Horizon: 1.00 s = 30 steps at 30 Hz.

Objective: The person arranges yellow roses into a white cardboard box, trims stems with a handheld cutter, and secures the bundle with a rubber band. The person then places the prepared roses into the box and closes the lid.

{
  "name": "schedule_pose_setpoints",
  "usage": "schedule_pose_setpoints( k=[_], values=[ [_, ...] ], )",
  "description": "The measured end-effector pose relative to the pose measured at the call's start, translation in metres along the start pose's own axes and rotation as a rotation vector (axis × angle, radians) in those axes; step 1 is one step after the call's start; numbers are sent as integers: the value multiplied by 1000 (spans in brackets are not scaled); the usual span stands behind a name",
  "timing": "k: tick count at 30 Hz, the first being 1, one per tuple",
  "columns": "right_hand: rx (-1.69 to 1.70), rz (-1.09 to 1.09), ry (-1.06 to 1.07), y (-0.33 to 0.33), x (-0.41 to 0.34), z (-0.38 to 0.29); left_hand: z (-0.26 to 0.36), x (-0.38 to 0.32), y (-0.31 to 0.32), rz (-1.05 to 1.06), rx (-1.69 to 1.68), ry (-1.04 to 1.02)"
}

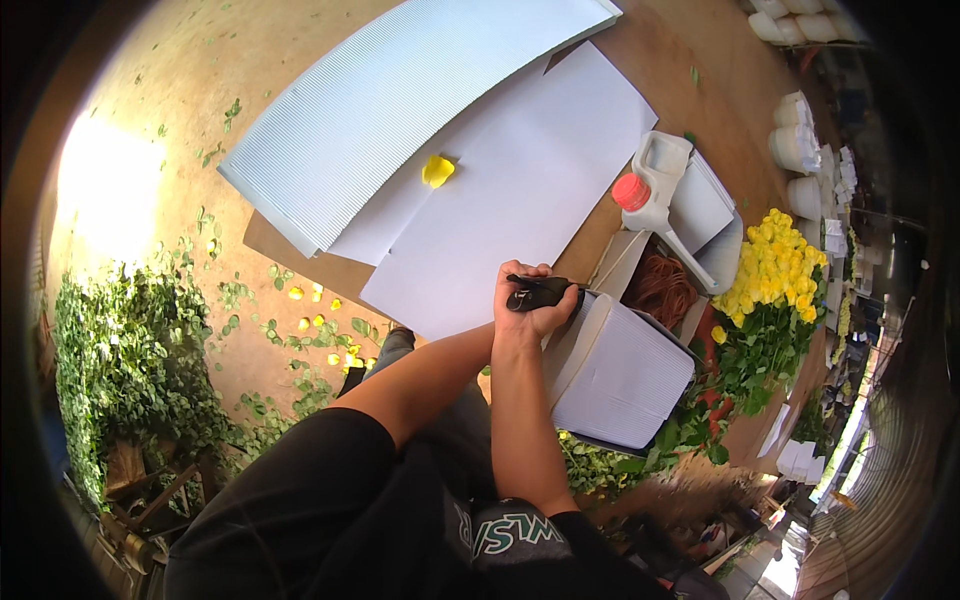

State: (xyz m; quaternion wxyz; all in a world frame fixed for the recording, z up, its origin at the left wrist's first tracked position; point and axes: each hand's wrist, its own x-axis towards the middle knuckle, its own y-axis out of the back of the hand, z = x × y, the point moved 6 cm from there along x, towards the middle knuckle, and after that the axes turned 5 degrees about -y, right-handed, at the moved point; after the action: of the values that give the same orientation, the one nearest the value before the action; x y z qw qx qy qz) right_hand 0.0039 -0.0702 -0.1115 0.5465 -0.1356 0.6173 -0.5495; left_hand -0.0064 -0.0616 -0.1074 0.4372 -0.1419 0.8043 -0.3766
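Note:
My right hand [529,322] is wrapped around a black hand tool [541,292], which looks like a stapler. My left forearm [442,379] passes behind the right wrist; the left hand is largely hidden there, and its grip does not show. Beyond the hands lie flat white sheets [510,202] on a brown board, partly covered by a white corrugated cardboard sheet [420,90]. A yellow petal [438,172] rests on the white sheets. Close to the right hand stands a box of white corrugated pieces [626,367].
A cut white plastic jug [660,202] with a red cap holds white cards [701,199]. Reddish-brown rubber bands [661,289] fill a box compartment. Yellow roses [776,262] lie at right. Leafy cuttings [139,375] and scattered flower heads [304,322] cover part of the floor.

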Motion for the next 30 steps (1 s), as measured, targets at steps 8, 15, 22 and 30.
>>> schedule_pose_setpoints(
  k=[8, 15, 22, 30],
  values=[
    [-78, 95, -115, 7, -48, 34, 30, -19, 19, -237, 644, -314],
    [-1389, 156, -29, 30, -113, 21, 114, -69, 22, -261, 1222, 414],
    [-1398, 243, -268, 57, -133, 21, 109, -128, -12, -958, 2093, 449],
    [-702, 448, -484, 80, -165, 14, 103, -149, -13, -1394, 2793, 532]
  ],
)
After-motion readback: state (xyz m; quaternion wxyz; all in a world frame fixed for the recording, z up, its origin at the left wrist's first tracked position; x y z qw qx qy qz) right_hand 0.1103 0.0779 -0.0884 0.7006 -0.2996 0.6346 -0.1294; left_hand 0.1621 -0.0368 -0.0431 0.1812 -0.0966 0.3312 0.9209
